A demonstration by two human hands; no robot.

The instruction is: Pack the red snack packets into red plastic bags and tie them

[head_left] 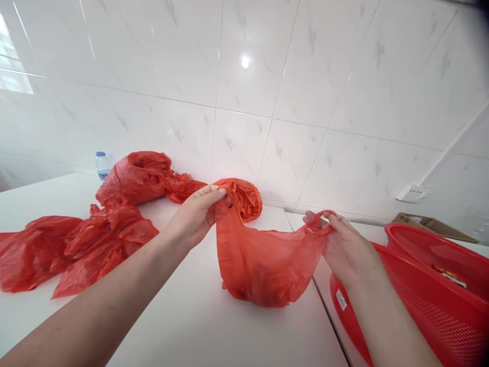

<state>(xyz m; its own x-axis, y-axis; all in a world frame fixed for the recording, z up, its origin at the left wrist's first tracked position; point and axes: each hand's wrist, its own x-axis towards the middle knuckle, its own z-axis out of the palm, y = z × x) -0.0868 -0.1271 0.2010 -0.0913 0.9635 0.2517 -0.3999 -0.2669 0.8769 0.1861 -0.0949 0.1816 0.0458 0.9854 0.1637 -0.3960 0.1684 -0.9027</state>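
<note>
A red plastic bag (267, 265) is stretched between my two hands above the white table. My left hand (200, 211) pinches one handle of it, thumb on top. The other handle is gripped in the fingers of my right hand (342, 242), farther to the right. The bag sags in the middle, and its lower part looks bulged and close to the tabletop. What is inside, if anything, cannot be made out through the film.
Crumpled red bags (103, 234) lie at the left, with a fuller red bag (133, 178) and another bundle (248, 199) by the tiled wall. A water bottle (102, 165) stands behind. Red baskets (420, 300) and a cardboard box (435, 227) are at right, past a table seam.
</note>
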